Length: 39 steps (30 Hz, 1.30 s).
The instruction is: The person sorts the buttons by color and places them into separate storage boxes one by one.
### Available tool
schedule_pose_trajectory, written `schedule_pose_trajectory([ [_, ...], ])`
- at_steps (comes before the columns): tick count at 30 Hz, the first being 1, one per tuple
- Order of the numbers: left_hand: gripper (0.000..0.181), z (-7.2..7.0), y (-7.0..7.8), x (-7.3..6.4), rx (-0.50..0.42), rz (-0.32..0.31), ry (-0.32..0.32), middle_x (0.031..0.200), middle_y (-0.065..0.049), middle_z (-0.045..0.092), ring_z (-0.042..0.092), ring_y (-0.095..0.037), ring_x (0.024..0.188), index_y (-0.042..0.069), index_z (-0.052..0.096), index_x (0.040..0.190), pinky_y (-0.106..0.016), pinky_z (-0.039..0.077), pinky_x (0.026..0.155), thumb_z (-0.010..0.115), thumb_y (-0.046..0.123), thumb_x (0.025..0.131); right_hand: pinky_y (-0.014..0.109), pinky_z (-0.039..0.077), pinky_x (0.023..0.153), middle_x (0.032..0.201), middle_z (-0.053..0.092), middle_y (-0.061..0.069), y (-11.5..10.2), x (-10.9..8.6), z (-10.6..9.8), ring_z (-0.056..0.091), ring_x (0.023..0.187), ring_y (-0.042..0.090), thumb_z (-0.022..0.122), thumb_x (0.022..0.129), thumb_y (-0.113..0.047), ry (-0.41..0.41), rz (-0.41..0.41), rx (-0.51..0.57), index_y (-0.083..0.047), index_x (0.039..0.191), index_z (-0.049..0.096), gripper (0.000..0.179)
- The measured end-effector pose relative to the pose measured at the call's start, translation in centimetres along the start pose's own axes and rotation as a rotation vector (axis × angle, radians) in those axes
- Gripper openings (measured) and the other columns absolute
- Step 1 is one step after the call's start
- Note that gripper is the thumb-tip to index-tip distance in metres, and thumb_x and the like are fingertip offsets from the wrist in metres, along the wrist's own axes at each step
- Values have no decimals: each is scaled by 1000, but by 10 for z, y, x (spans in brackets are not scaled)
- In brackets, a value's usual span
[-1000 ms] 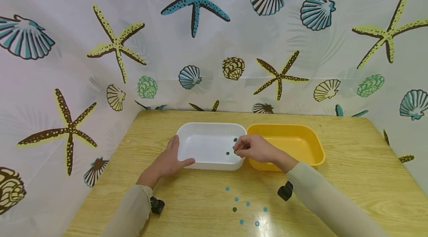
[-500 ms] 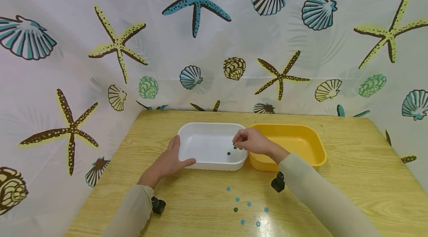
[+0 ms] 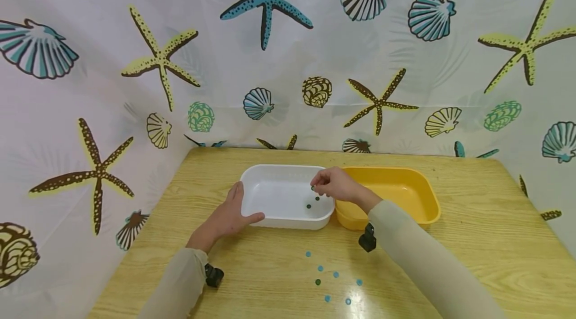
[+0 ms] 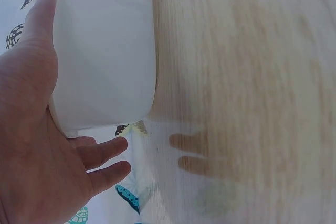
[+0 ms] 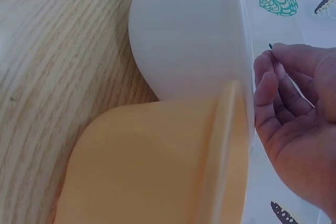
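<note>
My left hand (image 3: 228, 215) rests on the left end of a white plastic basin (image 3: 279, 221), its thumb lying at the front rim. In the left wrist view the thumb and fingers are nearly straight around the basin's corner, two fingers spread away from it. My right hand (image 3: 338, 184) pinches a small dark green disc (image 3: 313, 188), like a button, between thumb and index fingertips over the basin's right part. The disc's thin edge shows at those fingertips in the right wrist view. Below, a dark green button-like disc (image 3: 317, 198) and another green disc (image 3: 308, 206) lie inside.
A yellow basin (image 3: 416, 194) stands against the white one on the right, under my right forearm. Nearer me on the wooden table (image 3: 252, 274) lie several light blue discs (image 3: 336, 274) and one green disc (image 3: 318, 282). A patterned curtain (image 3: 288, 124) hangs behind.
My right hand has moved slightly back over the white basin, holding the green disc, and a disc below it is now more clearly exposed. My left hand keeps its place.
</note>
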<state>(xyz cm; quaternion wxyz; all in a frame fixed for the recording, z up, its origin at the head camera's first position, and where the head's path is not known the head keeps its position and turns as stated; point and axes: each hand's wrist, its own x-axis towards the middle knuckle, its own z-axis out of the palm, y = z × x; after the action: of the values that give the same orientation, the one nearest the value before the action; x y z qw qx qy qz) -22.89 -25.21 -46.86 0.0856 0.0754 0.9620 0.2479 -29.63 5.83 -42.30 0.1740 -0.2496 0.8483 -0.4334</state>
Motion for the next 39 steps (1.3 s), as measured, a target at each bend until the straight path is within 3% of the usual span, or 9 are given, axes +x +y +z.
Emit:
schedule_pose_trajectory([
  [14, 124, 0, -1, -1, 10, -4, 0, 155, -23, -5, 31, -44, 132, -4, -8, 148, -52, 31, 104, 56, 73, 76, 26, 49, 65, 87, 64, 4, -4, 13, 0, 58, 75, 18, 62, 92, -10, 34, 62, -22, -4, 104, 67, 15],
  [27, 123, -1, 1, -1, 8, 1, -7, 155, -23, -5, 29, -43, 134, -4, -8, 148, -51, 29, 105, 56, 73, 77, 26, 50, 67, 90, 64, 4, 0, 18, 1, 61, 77, 17, 62, 93, -12, 58, 67, -44, -4, 112, 67, 21],
  [39, 120, -1, 0, -1, 13, -8, 0, 155, -23, -5, 32, -44, 131, -4, -8, 148, -52, 31, 103, 57, 69, 79, 27, 50, 68, 88, 65, 5, 2, 7, -3, 60, 77, 18, 62, 92, -9, 49, -4, -44, -2, 112, 66, 22],
])
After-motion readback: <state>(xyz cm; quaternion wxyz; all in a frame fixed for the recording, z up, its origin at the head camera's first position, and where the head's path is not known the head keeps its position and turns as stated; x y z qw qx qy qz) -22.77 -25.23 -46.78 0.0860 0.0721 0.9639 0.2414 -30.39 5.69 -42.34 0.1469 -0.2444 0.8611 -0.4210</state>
